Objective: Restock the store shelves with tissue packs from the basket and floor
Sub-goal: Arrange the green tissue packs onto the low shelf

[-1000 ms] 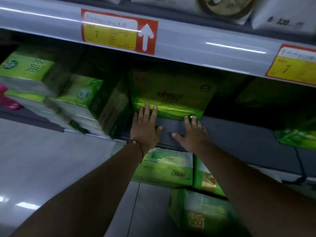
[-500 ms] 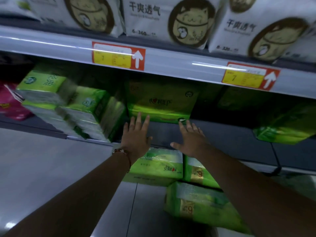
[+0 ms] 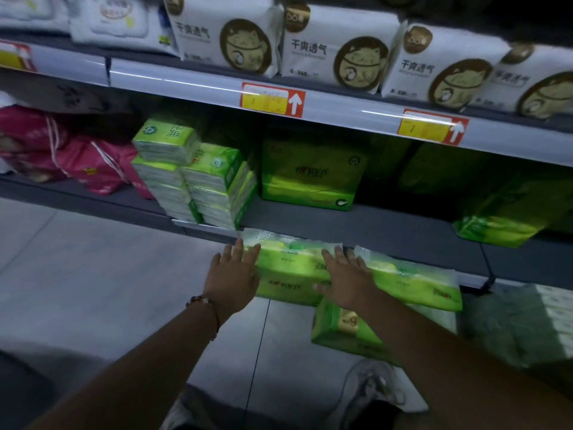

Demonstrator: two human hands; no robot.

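— While the shelf point(image 3: 356, 225) edge hides its far end, which pack is yours?

— The green tissue pack point(image 3: 291, 271) at twelve o'clock of my wrists, under the shelf. Its long side runs nine to three. My left hand point(image 3: 231, 276) is spread at its left end, my right hand point(image 3: 348, 277) flat on top, fingers open; I grip nothing.

— And touching?

— Left, I cannot tell.

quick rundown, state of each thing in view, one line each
left hand: open, fingers spread at the left end of the floor pack
right hand: open, flat on that pack's top
floor pack: lying below the shelf edge, not lifted
shelf pack: upright, set back on the middle shelf
small green packs: stacked at the shelf's front edge
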